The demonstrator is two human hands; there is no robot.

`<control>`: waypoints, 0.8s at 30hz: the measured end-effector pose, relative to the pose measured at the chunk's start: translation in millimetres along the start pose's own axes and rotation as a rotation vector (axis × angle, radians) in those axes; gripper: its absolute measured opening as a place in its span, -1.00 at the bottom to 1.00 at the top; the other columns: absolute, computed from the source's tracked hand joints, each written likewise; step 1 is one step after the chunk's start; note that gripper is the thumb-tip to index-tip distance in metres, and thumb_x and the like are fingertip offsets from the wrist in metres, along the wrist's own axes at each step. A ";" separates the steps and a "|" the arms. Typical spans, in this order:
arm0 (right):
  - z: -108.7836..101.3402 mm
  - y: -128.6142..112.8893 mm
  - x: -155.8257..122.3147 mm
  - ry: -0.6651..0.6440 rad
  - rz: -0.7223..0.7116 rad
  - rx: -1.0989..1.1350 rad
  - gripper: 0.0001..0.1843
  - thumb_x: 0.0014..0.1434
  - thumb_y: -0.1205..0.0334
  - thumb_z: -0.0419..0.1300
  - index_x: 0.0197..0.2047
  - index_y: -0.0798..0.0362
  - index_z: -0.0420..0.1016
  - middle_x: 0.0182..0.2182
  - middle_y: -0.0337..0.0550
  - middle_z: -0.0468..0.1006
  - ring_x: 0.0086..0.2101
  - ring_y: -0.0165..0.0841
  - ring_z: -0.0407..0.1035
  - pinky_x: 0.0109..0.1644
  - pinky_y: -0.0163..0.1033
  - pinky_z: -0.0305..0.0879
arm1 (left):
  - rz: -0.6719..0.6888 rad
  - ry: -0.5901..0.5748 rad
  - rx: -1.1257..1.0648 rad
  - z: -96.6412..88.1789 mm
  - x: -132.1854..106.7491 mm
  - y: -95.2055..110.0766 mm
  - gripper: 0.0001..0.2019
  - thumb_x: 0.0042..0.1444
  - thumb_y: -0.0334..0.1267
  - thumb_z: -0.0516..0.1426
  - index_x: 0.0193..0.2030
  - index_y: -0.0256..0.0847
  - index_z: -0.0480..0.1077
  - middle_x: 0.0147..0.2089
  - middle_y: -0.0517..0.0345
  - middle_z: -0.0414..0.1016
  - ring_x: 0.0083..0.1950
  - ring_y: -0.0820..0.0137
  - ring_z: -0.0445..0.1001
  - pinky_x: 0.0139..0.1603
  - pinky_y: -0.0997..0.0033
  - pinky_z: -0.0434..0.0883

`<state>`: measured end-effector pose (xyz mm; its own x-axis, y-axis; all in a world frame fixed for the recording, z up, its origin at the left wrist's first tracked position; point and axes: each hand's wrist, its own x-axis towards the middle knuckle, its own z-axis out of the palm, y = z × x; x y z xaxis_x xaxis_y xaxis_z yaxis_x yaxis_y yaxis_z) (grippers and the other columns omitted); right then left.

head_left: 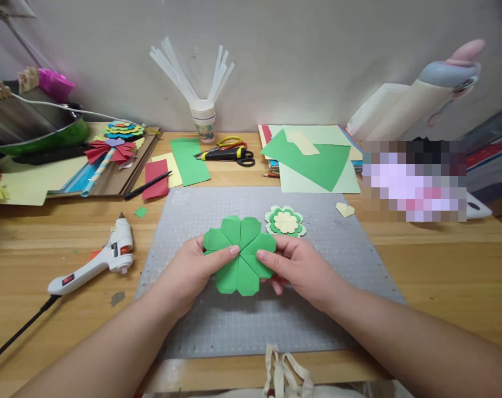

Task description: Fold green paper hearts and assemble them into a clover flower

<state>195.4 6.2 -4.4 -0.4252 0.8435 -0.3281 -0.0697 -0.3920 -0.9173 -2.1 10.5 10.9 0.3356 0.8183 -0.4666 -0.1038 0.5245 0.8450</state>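
A green folded-paper clover made of heart-shaped leaves is held just above the grey cutting mat. My left hand grips its left side, thumb pressed on top near the centre. My right hand pinches its right side, thumb on top and fingers underneath. Just behind the clover, a smaller layered flower in green and cream paper lies flat on the mat.
A white glue gun with a black cord lies left of the mat. Behind are a black pen, red, yellow and green paper sheets, scissors, a cup of glue sticks, a small cream paper heart, and finished paper flowers.
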 end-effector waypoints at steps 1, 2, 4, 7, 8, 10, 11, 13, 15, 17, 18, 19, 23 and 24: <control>-0.8 0.6 0.1 0.013 -0.004 -0.016 -0.60 0.07 -0.11 0.31 -0.37 0.09 0.44 -0.57 -0.31 0.45 -0.67 -0.56 0.25 -0.61 -0.41 0.17 | -0.003 -0.016 -0.004 0.2 -0.2 0.4 -0.64 0.02 -0.10 0.32 -0.12 -0.32 0.52 -0.34 0.01 0.64 -0.41 0.30 0.57 -0.38 0.37 0.50; -1.3 1.1 0.0 0.032 -0.011 -0.029 -0.60 0.08 -0.11 0.30 -0.38 0.09 0.44 -0.58 -0.31 0.45 -0.69 -0.56 0.25 -0.61 -0.41 0.14 | -0.006 -0.032 -0.004 0.3 -0.3 0.7 -0.65 0.03 -0.10 0.31 -0.12 -0.33 0.53 -0.35 0.00 0.64 -0.41 0.31 0.56 -0.38 0.38 0.50; -1.7 1.5 -0.4 0.074 -0.022 -0.035 -0.61 0.08 -0.09 0.31 -0.41 0.09 0.42 -0.59 -0.32 0.45 -0.69 -0.57 0.26 -0.61 -0.42 0.14 | -0.003 -0.051 -0.003 0.3 -0.4 0.9 -0.67 0.05 -0.11 0.31 -0.14 -0.32 0.54 -0.34 0.01 0.64 -0.41 0.33 0.56 -0.38 0.41 0.50; -0.4 1.4 -2.1 0.113 -0.032 -0.038 -0.62 0.10 -0.07 0.30 -0.43 0.08 0.40 -0.60 -0.34 0.43 -0.68 -0.56 0.29 -0.60 -0.43 0.15 | 0.002 -0.056 -0.008 -0.1 -0.6 0.1 -0.70 0.06 -0.12 0.30 -0.15 -0.30 0.56 -0.34 0.03 0.64 -0.39 0.36 0.56 -0.37 0.45 0.50; 0.4 1.3 -2.9 0.120 -0.036 -0.038 -0.63 0.10 -0.06 0.30 -0.43 0.08 0.39 -0.60 -0.35 0.42 -0.68 -0.56 0.30 -0.59 -0.43 0.16 | 0.005 -0.054 -0.006 -0.1 -0.7 -0.3 -0.70 0.06 -0.12 0.30 -0.15 -0.29 0.56 -0.34 0.04 0.64 -0.39 0.36 0.56 -0.38 0.45 0.49; 1.7 1.3 -4.3 0.125 -0.049 -0.029 -0.63 0.12 -0.05 0.29 -0.44 0.08 0.39 -0.60 -0.35 0.43 -0.67 -0.56 0.31 -0.59 -0.44 0.16 | 0.005 -0.050 0.008 0.1 -0.5 -1.2 -0.70 0.06 -0.12 0.30 -0.14 -0.29 0.56 -0.34 0.04 0.64 -0.39 0.36 0.56 -0.38 0.45 0.49; 2.3 1.5 -4.9 0.128 -0.054 -0.022 -0.64 0.12 -0.05 0.29 -0.44 0.08 0.39 -0.60 -0.34 0.43 -0.67 -0.56 0.31 -0.59 -0.44 0.16 | 0.005 -0.045 0.017 0.4 -0.3 -1.6 -0.69 0.06 -0.11 0.30 -0.14 -0.30 0.55 -0.34 0.04 0.64 -0.40 0.36 0.56 -0.38 0.45 0.49; 2.9 2.3 -5.4 0.133 -0.055 -0.010 -0.64 0.12 -0.04 0.29 -0.44 0.08 0.40 -0.60 -0.34 0.45 -0.67 -0.56 0.32 -0.59 -0.45 0.17 | 0.005 -0.032 0.033 1.2 0.4 -2.4 -0.67 0.04 -0.10 0.31 -0.15 -0.32 0.54 -0.34 0.02 0.64 -0.41 0.36 0.55 -0.38 0.44 0.49; 3.0 3.5 -5.2 0.139 -0.052 -0.008 -0.65 0.12 -0.03 0.30 -0.44 0.08 0.41 -0.60 -0.33 0.46 -0.67 -0.56 0.33 -0.59 -0.45 0.19 | 0.005 -0.018 0.041 1.9 0.9 -2.8 -0.66 0.02 -0.09 0.32 -0.18 -0.34 0.53 -0.35 0.01 0.64 -0.42 0.35 0.55 -0.39 0.43 0.49; 3.1 4.5 -4.5 0.144 -0.050 -0.009 -0.65 0.12 -0.03 0.30 -0.44 0.09 0.41 -0.59 -0.31 0.47 -0.66 -0.55 0.34 -0.58 -0.44 0.21 | 0.005 -0.012 0.043 2.4 1.0 -2.9 -0.65 0.00 -0.09 0.33 -0.19 -0.34 0.53 -0.35 0.00 0.64 -0.42 0.34 0.55 -0.40 0.42 0.49; 3.1 4.7 -4.1 0.144 -0.049 -0.010 -0.65 0.12 -0.03 0.30 -0.44 0.09 0.41 -0.59 -0.31 0.48 -0.66 -0.55 0.34 -0.58 -0.44 0.22 | 0.005 -0.010 0.042 2.5 0.8 -2.8 -0.65 -0.01 -0.09 0.33 -0.19 -0.34 0.52 -0.35 0.00 0.64 -0.42 0.33 0.55 -0.39 0.42 0.49; 3.1 4.6 -3.8 0.141 -0.047 -0.011 -0.65 0.13 -0.03 0.29 -0.44 0.09 0.42 -0.58 -0.30 0.48 -0.66 -0.54 0.34 -0.58 -0.44 0.23 | 0.005 -0.008 0.042 2.6 0.6 -2.7 -0.65 -0.01 -0.09 0.34 -0.19 -0.34 0.52 -0.35 0.00 0.64 -0.42 0.33 0.55 -0.39 0.41 0.49; 2.1 1.3 -3.3 0.101 -0.043 -0.007 -0.66 0.15 -0.04 0.27 -0.36 0.09 0.41 -0.54 -0.31 0.48 -0.64 -0.53 0.37 -0.59 -0.44 0.22 | 0.003 0.001 0.023 2.8 0.5 -2.3 -0.67 -0.01 -0.09 0.33 -0.22 -0.32 0.52 -0.35 0.00 0.64 -0.40 0.31 0.56 -0.36 0.40 0.49; 1.7 0.1 -3.2 0.094 -0.044 -0.009 -0.66 0.15 -0.04 0.27 -0.35 0.08 0.39 -0.54 -0.33 0.46 -0.64 -0.53 0.37 -0.61 -0.45 0.20 | 0.012 0.013 0.017 2.8 0.6 -2.4 -0.68 0.00 -0.08 0.33 -0.23 -0.31 0.52 -0.34 0.00 0.64 -0.38 0.32 0.56 -0.35 0.41 0.49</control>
<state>195.3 2.8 -3.1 -0.3357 0.8906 -0.3067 -0.0783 -0.3509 -0.9331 1.1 9.1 9.3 0.3224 0.8277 -0.4593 -0.0921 0.5103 0.8550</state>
